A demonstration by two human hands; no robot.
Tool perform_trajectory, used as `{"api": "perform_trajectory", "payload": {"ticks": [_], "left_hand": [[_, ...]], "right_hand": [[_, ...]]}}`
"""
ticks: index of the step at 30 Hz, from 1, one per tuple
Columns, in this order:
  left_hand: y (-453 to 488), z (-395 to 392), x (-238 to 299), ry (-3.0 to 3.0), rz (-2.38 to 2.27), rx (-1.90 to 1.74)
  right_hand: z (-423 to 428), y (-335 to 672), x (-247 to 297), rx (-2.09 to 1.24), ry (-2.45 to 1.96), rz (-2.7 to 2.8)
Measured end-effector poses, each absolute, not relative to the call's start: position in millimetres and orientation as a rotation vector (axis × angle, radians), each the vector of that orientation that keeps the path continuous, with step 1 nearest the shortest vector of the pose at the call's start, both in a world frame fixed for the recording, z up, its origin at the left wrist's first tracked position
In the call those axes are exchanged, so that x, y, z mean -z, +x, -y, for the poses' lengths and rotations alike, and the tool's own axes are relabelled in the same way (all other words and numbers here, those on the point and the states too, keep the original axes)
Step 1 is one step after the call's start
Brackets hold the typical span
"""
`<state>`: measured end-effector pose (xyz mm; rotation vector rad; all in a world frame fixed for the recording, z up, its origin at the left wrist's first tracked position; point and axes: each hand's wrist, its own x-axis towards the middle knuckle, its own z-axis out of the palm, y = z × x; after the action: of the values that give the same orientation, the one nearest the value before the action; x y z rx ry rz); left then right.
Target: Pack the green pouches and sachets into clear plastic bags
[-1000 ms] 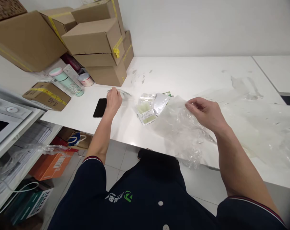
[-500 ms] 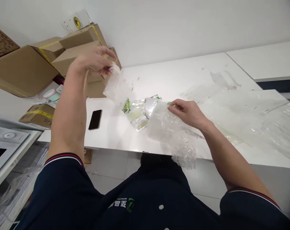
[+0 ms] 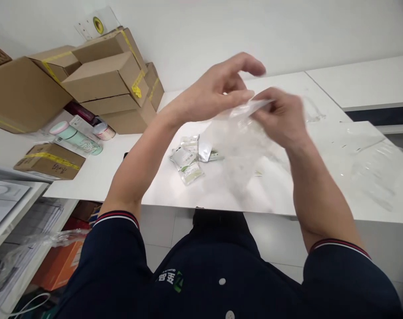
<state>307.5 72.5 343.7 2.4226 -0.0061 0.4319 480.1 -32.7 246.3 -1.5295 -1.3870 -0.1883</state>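
Both my hands are raised above the white table (image 3: pixel 115 168) and meet at the top edge of a clear plastic bag (image 3: pixel 241 146) that hangs down between them. My left hand (image 3: pixel 217 91) pinches that edge with thumb and fingers, its index finger lifted. My right hand (image 3: pixel 283 117) grips the same edge from the right with closed fingers. The bag is blurred by motion. Under it on the table lie several small sachets (image 3: pixel 188 161), some silver, some pale green with white labels.
Stacked cardboard boxes (image 3: pixel 101 79) with yellow tape fill the back left. A mint-green tube (image 3: pixel 76 139), a small jar (image 3: pixel 103 131) and a flat box (image 3: pixel 50 160) lie beside them. More clear plastic sheets (image 3: pixel 361 164) cover the table at right. Shelves and boxes stand at lower left.
My left hand swung from the upper left across to the middle with a small clear bag. My right hand rose off the table to meet it, lifting the plastic.
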Motion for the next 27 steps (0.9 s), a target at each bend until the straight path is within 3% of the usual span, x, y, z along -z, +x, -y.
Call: {"api": "perform_trajectory", "payload": {"ticks": [4,6,10,14,20,24,27], "left_hand": [[259.3,-103.7,-289.7,2.442,-0.631,-0.610],[226.2,-121.5,-239.6,2.392,-0.845,-0.588],[169.0,-127.2,-130.8,2.307,-1.252,-0.599],[144.0,-98.6,-71.6,2.261,-1.474,-0.478],[157.3,-81.4,-54.6,2.332,-1.448,-0.308],[178.1,-83.9,-51.9,2.418,-1.346,-0.273],[197.4,-83.3,-51.2,2.454,-1.265,-0.287]], "right_hand": [[66.1,540.6,-267.2,0.878,-1.720,1.165],[75.7,570.5,-272.4,0.967,-1.800,1.047],[66.6,608.0,-238.1,0.642,-1.902,1.119],[46.7,607.2,-151.0,0.371,-2.198,1.585],[46.8,605.0,-58.8,-0.105,-2.642,1.477],[52.2,620.9,-70.0,-0.269,-2.646,1.434],[60.4,626.3,-89.3,-0.203,-2.454,1.392]]}}
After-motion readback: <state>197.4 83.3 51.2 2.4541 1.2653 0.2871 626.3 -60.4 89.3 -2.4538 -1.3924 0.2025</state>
